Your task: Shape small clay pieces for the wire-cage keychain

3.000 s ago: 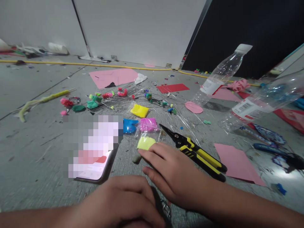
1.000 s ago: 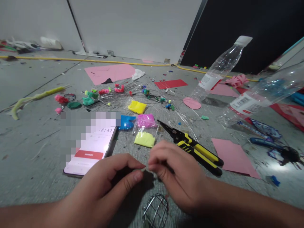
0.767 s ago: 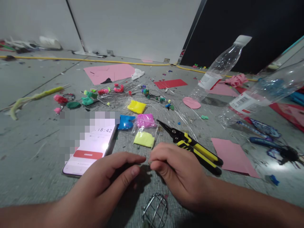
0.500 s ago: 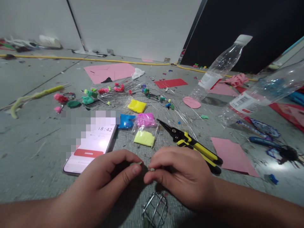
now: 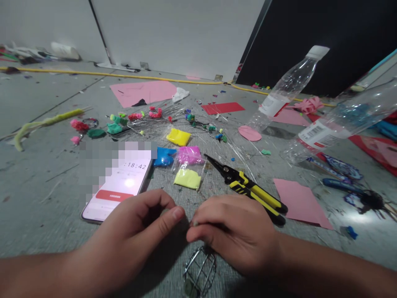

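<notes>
My left hand [image 5: 136, 231] is closed, thumb against curled fingers. A piece of grey-green clay showed there half a second ago; now the fingers mostly hide it. Close by on the right, my right hand [image 5: 232, 231] pinches a small bit of grey-green clay [image 5: 195, 224] between thumb and fingertips. Below the hands lies a small frame of silver wire [image 5: 201, 265], with a dark green lump [image 5: 190, 287] at its lower end. Beyond the fingertips are bags of soft clay: light yellow [image 5: 187, 179], pink [image 5: 189, 155], blue [image 5: 164, 156] and yellow [image 5: 178, 137].
A phone [image 5: 119, 194] lies beside my left hand. Yellow-black pliers [image 5: 248, 190] rest behind my right hand, near pink paper [image 5: 302, 203]. Two clear bottles [image 5: 288, 87] stand at the right. Wires with coloured clay pieces [image 5: 114, 124] spread behind, before a yellow cable [image 5: 124, 77].
My left thumb and fingers have closed further, covering the clay that showed between them. The bit in my right fingertips has shifted slightly. The view has moved a little.
</notes>
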A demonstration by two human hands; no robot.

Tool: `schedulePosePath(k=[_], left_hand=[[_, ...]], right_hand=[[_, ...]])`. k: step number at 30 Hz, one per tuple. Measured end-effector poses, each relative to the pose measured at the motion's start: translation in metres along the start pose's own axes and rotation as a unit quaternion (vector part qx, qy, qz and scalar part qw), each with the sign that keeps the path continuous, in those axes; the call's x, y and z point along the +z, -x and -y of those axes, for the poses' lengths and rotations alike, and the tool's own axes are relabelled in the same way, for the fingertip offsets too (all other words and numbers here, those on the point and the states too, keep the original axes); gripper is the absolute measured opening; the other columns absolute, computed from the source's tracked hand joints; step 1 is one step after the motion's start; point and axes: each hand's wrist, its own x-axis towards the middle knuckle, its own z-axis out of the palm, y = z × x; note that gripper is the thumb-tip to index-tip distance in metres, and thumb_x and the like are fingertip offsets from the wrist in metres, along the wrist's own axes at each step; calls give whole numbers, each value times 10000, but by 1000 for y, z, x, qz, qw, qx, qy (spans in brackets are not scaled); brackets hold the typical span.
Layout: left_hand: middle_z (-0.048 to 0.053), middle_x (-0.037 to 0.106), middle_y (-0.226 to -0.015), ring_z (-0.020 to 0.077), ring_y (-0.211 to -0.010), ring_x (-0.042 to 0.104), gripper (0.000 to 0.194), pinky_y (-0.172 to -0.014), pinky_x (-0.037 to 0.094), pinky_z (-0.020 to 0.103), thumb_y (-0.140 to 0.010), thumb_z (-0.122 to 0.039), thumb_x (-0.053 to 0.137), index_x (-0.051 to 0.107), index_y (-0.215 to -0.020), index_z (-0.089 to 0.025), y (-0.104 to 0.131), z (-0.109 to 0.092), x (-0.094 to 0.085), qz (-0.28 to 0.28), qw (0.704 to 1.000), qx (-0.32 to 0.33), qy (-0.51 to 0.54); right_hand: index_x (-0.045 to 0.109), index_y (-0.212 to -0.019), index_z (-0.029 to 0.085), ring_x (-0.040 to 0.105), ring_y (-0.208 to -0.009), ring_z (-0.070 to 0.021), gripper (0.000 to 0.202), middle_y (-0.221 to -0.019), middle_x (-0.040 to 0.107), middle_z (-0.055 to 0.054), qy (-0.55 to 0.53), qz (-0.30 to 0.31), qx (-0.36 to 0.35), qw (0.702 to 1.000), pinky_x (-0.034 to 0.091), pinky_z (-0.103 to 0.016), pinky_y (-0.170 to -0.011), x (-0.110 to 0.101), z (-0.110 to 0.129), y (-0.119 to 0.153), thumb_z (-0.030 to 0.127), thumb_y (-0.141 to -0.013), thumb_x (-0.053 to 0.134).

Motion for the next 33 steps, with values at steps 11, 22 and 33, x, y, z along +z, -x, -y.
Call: schedulePosePath(k=[11, 22, 33], left_hand=[[18, 782, -692, 157, -638, 681, 265, -576, 545, 229, -944, -318, 599, 781, -787, -207, 1, 1, -1, 69, 997, -2, 31], [30, 788, -660, 156, -604, 680, 255, -544, 543, 221, -906, -301, 610, 795, -765, -197, 1, 0, -2, 77, 995, -9, 58], [-10, 702, -591, 113, -533, 584, 292, -487, 461, 171, -928, -253, 537, 724, -715, -181, -1, 5, -1, 77, 994, 65, -48]], right_hand=[[735, -1105, 198, 731, -778, -139, 90, -928, 779, -50, 23, 3, -48, 999, 620, -243, -673, 3, 3, 0, 226, -1060, 662], [782, -1175, 131, 667, -753, -116, 192, -988, 721, -73, -27, 1, -52, 998, 605, -214, -640, 4, 0, 2, 158, -1018, 674], [784, -1048, 116, 721, -801, -109, 142, -955, 764, -68, -105, -14, 17, 994, 622, -180, -746, 11, 1, -3, 99, -909, 760]])
